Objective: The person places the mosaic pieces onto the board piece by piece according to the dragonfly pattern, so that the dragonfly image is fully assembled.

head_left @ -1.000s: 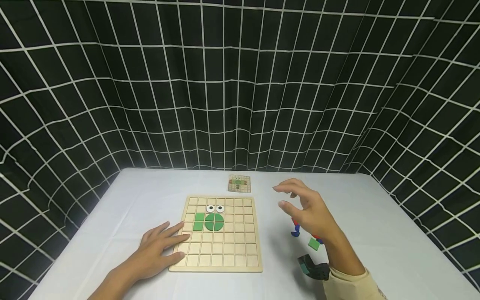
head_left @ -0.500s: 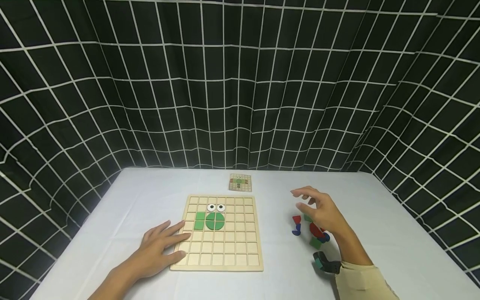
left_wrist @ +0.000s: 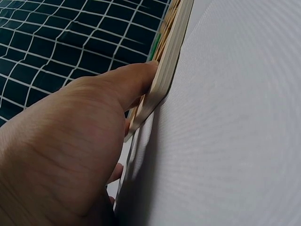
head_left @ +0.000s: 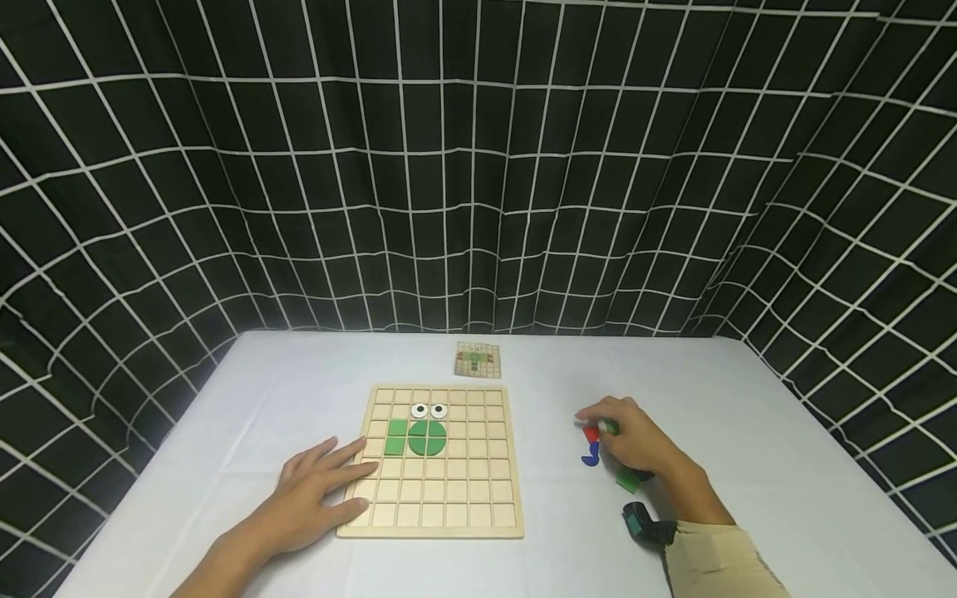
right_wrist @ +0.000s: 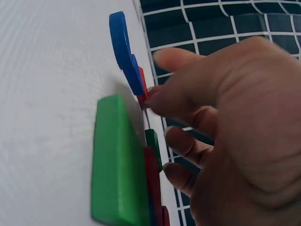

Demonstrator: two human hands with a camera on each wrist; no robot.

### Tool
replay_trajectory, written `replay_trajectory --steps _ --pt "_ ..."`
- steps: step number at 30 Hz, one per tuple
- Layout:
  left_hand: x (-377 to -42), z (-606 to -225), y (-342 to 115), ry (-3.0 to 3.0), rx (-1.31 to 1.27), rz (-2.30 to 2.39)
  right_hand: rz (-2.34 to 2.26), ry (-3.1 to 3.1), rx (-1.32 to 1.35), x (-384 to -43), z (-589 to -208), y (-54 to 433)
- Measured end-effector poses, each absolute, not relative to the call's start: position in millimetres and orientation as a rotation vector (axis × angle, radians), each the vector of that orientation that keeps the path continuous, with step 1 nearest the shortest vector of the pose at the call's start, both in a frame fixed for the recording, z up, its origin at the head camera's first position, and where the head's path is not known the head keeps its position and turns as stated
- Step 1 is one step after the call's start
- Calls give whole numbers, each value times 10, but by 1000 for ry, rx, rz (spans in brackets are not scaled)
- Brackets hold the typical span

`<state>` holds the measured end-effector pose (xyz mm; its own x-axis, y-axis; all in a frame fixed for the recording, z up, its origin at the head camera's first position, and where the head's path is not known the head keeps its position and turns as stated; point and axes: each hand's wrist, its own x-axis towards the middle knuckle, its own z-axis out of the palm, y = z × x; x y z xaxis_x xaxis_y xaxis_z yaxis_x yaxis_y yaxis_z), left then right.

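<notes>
My left hand (head_left: 321, 498) lies spread at the left edge of the wooden grid board (head_left: 478, 494), fingers and thumb resting on its rim. On the board sit two round eye pieces (head_left: 429, 410), a green circle made of quarter pieces (head_left: 427, 438) and two green squares (head_left: 396, 437). My right hand (head_left: 635, 436) is low over the loose pieces to the right. Its thumb and index finger stand apart around the red triangle (head_left: 591, 433), thumb tip right at it in the right wrist view. A blue curved piece (head_left: 591, 455) lies against the triangle.
A small pattern card (head_left: 478, 360) lies beyond the board. A green block (right_wrist: 115, 165) and several red, blue and green pieces lie under my right hand, partly hidden. A black wrist camera (head_left: 646, 525) is on the right wrist. A black curtain (head_left: 478, 191) closes off the back.
My right hand first moved right, away from the board's side, then down onto the loose pieces at the red triangle. My left hand keeps its place on the board's edge.
</notes>
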<state>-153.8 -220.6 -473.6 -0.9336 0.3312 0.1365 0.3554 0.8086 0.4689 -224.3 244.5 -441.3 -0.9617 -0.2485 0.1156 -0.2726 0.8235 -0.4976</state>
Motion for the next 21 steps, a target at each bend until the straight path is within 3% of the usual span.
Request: replay_trajectory --steps 12,21 --pt "-1542 -4703 -2211 -2943 -557 -775 717 -3046 307 -2267 -4426 2367" --pt "-1539 -4725 -2210 -2925 -573 -799 732 -3024 387 -2251 -4426 2306"
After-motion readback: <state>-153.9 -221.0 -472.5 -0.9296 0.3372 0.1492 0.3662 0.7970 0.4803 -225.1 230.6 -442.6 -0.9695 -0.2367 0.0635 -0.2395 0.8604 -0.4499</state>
